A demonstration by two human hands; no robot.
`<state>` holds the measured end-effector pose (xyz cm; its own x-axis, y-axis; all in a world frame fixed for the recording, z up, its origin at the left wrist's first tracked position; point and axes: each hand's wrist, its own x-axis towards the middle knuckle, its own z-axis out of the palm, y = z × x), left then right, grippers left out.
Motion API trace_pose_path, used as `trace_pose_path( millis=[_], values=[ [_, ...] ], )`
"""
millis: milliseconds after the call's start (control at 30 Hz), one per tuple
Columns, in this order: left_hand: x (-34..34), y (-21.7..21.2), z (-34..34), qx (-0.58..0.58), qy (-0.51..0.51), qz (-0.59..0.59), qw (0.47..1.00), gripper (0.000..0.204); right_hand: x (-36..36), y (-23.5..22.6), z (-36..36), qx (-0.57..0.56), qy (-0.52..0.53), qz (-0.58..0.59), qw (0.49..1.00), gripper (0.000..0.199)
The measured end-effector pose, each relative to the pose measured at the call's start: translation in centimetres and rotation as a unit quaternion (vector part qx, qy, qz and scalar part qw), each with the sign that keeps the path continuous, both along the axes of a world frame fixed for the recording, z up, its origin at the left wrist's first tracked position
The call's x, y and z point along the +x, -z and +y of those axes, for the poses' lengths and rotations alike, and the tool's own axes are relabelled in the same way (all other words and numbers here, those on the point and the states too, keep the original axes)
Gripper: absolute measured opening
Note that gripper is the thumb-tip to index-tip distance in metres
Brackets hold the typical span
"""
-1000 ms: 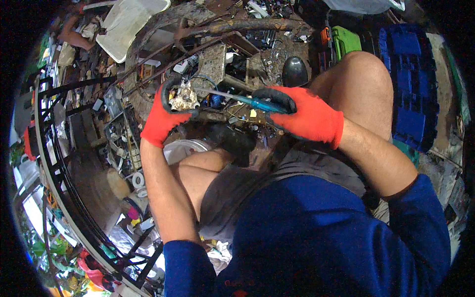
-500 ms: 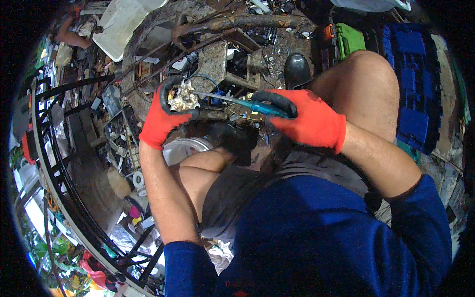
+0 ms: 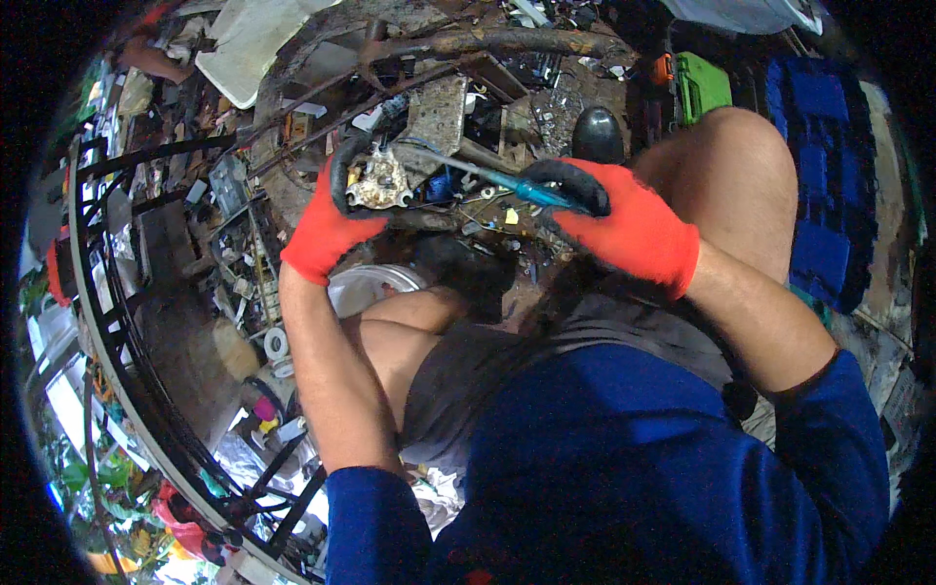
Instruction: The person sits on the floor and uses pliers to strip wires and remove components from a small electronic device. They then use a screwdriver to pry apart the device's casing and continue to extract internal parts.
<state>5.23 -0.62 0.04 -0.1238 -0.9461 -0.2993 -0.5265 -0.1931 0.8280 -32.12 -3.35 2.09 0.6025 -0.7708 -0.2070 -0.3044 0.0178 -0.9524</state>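
My left hand (image 3: pixel 336 219), in a red glove with a dark palm, grips a dirty whitish metal part (image 3: pixel 378 182) of irregular shape. Its lobed edge with holes faces my right side. My right hand (image 3: pixel 624 219), gloved the same way, is wrapped round the teal see-through handle of a screwdriver (image 3: pixel 542 193). The shaft points left, and its tip is at the upper edge of the metal part; whether it touches cannot be made out. Both hands are held above my lap, over a littered work spot.
A hammer (image 3: pixel 487 44) lies at the far side beside a metal block (image 3: pixel 436 112). A white bucket (image 3: pixel 375 283) stands by my leg. At right are a blue plastic case (image 3: pixel 824 185) and a green case (image 3: pixel 704 83). A black metal frame (image 3: pixel 107 322) curves along the left.
The metal part has turned in my left hand, showing more of its face. The screwdriver tip has shifted up toward the part's top edge. The whole view has moved slightly.
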Motion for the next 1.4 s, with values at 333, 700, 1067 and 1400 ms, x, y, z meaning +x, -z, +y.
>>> trace_pose_path(
  millis=[333,700,1067,1400],
  values=[
    [-1.5,-1.4,-0.2,-0.061,0.007,-0.029,0.998,0.083,0.0,0.5,-0.3,-0.007,0.000,0.014,1.000,0.042],
    [-1.8,-1.2,0.0,-0.088,0.012,-0.176,0.980,0.087,0.1,0.4,-0.3,-0.001,0.008,0.027,1.000,0.044],
    [-1.9,-0.6,-0.3,-0.076,-0.013,-0.086,0.993,0.086,-0.4,1.7,-0.2,-0.041,0.023,0.070,0.996,0.045],
    [-1.2,0.1,-0.5,-0.017,-0.066,-0.098,0.993,0.088,0.0,-1.2,-0.2,-0.018,0.019,0.036,0.999,0.035]
  ],
)
